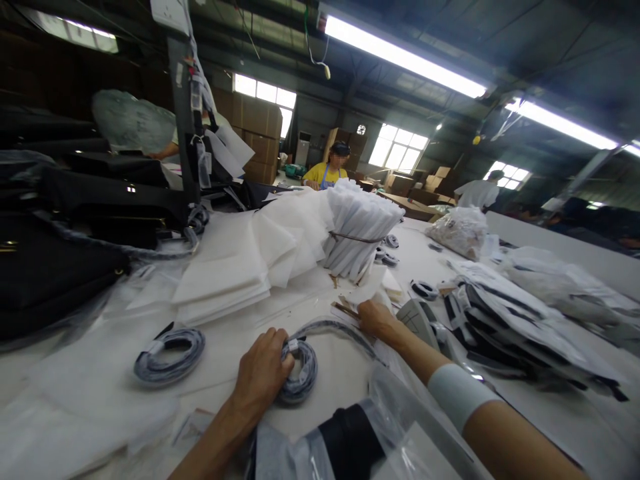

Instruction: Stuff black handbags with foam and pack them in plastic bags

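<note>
White table [75, 400] in a strip-lit warehouse hall. At 6 o'clock, a clear plastic bag [400, 427] holds a dark item. At centre, the left hand [260, 373] grips the coiled strap [303, 373]. The right hand [377, 320], at 1 o'clock, lies on its loose tail, grip indiscernible. Second coil [170, 353] at 9 o'clock, bagged goods [500, 320] at 3, folded white sheets [225, 273] and tied bundle [360, 230] at 12. Bare tabletop between the hands.
</note>
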`<state>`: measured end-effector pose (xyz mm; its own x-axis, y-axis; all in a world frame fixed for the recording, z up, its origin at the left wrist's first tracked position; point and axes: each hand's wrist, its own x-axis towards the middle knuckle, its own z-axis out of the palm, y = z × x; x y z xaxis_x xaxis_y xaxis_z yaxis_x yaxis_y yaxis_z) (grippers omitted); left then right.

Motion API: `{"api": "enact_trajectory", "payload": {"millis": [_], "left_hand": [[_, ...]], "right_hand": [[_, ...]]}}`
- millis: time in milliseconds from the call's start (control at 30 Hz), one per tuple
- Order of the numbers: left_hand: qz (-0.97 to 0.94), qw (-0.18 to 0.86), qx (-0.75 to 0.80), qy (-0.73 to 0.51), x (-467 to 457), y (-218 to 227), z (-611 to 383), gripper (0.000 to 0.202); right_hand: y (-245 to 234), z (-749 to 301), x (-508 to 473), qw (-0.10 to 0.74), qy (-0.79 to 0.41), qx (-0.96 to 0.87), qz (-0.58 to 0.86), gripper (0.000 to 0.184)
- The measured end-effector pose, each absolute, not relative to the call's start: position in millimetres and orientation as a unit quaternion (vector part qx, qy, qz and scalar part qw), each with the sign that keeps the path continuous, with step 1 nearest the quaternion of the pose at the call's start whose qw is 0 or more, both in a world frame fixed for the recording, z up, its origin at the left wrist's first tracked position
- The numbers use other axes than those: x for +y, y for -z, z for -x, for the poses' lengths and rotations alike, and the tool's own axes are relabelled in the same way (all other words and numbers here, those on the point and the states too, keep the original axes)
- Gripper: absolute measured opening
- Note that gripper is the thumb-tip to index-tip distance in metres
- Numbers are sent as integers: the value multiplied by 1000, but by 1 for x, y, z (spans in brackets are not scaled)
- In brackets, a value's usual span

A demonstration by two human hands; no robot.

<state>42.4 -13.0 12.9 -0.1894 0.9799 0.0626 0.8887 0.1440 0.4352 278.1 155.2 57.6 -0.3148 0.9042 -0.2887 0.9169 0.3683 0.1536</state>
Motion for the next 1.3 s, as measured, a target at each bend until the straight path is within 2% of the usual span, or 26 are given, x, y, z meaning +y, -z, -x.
{"api": "enact_trajectory", "payload": {"millis": [200, 333, 400, 500, 567, 700, 767, 833, 1033, 1167, 1300], "left_hand": [[-627, 116, 745, -196, -12, -10, -43, 19], [-617, 124, 749, -209, -14, -13, -42, 17], [-611, 122, 751, -221, -15, -17, -41, 16], [-603, 114, 756, -228, -18, -21, -40, 16], [-598, 112, 760, -228, -20, -23, -39, 16], [-593, 113, 764, -226, -21, -24, -39, 16], [-590, 117, 767, -223, -21, -24, -39, 18], [-586, 122, 770, -221, -21, -23, -38, 19], [-589, 128, 765, -226, -21, -22, -35, 18], [-593, 140, 757, -236, -21, -22, -33, 20], [-595, 155, 750, -243, -22, -25, -31, 22]], "right_hand": [[-76, -279, 149, 58, 17, 823, -565, 12], [-103, -282, 131, -35, 32, 835, -548, 21], [-112, -279, 117, -75, 89, 838, -534, 30], [-118, -271, 90, -160, 265, 830, -465, 29], [-120, -261, 72, -201, 324, 826, -416, 31], [-118, -238, 46, -254, 235, 875, -340, 17], [-112, -229, 41, -278, 199, 895, -288, 16], [-103, -222, 39, -275, 182, 908, -256, 22], [-85, -213, 32, -177, 164, 957, -162, 11], [-86, -215, 18, -105, 183, 966, -150, 19], [-84, -218, 14, -85, 237, 953, -170, 33]]}}
